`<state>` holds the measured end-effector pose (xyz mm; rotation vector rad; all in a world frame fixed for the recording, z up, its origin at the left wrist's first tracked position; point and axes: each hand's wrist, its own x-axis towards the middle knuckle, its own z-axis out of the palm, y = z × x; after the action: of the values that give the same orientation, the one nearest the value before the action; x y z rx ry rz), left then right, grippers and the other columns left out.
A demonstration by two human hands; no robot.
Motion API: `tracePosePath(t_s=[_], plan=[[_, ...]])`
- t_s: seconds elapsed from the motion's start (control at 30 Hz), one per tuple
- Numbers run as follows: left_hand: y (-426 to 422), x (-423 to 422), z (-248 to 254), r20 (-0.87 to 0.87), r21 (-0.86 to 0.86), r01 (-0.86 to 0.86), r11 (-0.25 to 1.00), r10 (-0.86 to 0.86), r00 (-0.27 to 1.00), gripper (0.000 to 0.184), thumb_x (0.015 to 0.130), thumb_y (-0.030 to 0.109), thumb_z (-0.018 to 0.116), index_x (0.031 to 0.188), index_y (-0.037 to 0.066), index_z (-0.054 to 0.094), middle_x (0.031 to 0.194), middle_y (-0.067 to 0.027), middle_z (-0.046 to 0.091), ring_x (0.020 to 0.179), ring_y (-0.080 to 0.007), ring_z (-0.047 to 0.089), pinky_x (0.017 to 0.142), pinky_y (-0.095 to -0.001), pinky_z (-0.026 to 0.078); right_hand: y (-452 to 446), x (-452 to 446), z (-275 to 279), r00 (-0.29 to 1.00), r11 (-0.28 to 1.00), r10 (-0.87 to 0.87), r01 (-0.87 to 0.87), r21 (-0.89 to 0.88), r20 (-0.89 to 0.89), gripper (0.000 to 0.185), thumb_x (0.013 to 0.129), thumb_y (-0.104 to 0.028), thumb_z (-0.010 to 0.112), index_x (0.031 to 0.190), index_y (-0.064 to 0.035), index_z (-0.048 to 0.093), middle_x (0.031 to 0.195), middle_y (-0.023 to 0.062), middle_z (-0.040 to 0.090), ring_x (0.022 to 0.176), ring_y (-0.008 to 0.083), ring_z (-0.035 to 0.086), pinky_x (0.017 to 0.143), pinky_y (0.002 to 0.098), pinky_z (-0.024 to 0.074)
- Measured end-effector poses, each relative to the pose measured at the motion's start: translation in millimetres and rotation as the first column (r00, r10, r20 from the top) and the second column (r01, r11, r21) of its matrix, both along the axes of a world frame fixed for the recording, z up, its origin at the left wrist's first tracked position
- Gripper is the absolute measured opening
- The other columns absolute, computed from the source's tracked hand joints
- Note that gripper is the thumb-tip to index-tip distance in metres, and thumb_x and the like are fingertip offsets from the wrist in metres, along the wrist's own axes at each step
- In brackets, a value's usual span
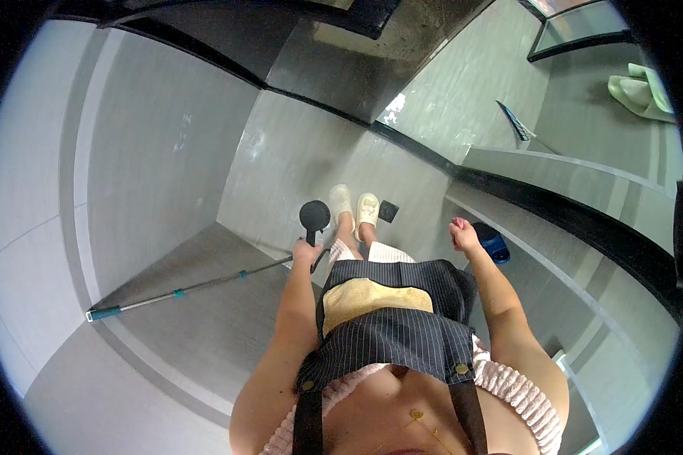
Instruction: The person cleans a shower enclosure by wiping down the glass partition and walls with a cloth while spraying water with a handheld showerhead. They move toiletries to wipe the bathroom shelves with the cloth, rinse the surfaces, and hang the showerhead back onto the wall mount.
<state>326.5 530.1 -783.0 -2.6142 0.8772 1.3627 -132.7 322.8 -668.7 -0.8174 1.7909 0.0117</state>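
My left hand [307,251] is wrapped round the handle of a black shower head [314,216], whose round face is turned up in front of my feet. A dark hose loops beside that hand. On the other side, my right hand [463,234] is raised with its fingers curled; whether anything is inside them is hidden. A dark blue object [492,243] lies just beyond my right hand, apart from it as far as I can see.
A long pole [212,283] with teal fittings leans at the left. White slippers [367,208] are on my feet, beside a dark floor square [388,211]. A black-framed glass partition [554,212] runs along the right. A brush [514,121] and green cloth [641,92] are beyond.
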Motion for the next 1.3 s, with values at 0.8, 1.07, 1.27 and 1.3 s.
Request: tracePosePath(t_s=[0.8, 1.07, 1.27, 1.3], plan=[[-50, -29, 42, -0.212, 0.076, 0.415, 0.907, -0.391, 0.895, 0.037, 0.070, 0.032, 0.076, 0.090, 0.001, 0.071, 0.091, -0.0211, 0.070, 0.090, -0.0378, 0.067, 0.081, -0.0465, 0.053, 64, -44, -17, 0.977, 0.978, -0.207, 0.207, -0.008, 0.044, 0.028, 0.091, -0.025, 0.063, 0.115, -0.0120, 0.056, 0.070, 0.0020, 0.058, 0.046, 0.0122, 0.050, 0.042, 0.0305, 0.0426], [-92, -50, 54, -0.207, -0.065, 0.429, 0.901, -0.432, 0.877, 0.035, 0.074, 0.025, 0.079, 0.099, 0.003, 0.069, 0.091, -0.0187, 0.071, 0.086, -0.0366, 0.068, 0.076, -0.0437, 0.054, 112, -55, -3, 0.979, 0.979, -0.197, 0.199, 0.034, -0.056, 0.041, 0.088, -0.031, 0.064, 0.122, -0.0098, 0.056, 0.090, 0.0089, 0.064, 0.065, 0.0192, 0.062, 0.049, 0.0346, 0.0510], [-160, -86, 111, -0.122, -0.423, 0.505, 0.752, -0.600, 0.791, 0.031, 0.074, 0.019, 0.077, 0.098, 0.002, 0.069, 0.089, -0.0175, 0.071, 0.085, -0.0355, 0.069, 0.074, -0.0426, 0.054, 138, -37, 35, 0.949, 0.950, -0.313, 0.313, -0.006, -0.022, 0.035, 0.090, -0.031, 0.063, 0.118, -0.0102, 0.058, 0.093, 0.0075, 0.065, 0.070, 0.0200, 0.063, 0.050, 0.0362, 0.0525], [-172, -95, 122, -0.175, -0.453, 0.475, 0.755, -0.598, 0.783, 0.029, 0.075, 0.018, 0.077, 0.097, 0.001, 0.069, 0.089, -0.0178, 0.071, 0.086, -0.0351, 0.069, 0.074, -0.0424, 0.054, 142, -35, 42, 0.945, 0.945, -0.327, 0.327, -0.021, -0.022, 0.035, 0.090, -0.031, 0.063, 0.118, -0.0102, 0.058, 0.093, 0.0075, 0.065, 0.070, 0.0200, 0.063, 0.050, 0.0362, 0.0525]])
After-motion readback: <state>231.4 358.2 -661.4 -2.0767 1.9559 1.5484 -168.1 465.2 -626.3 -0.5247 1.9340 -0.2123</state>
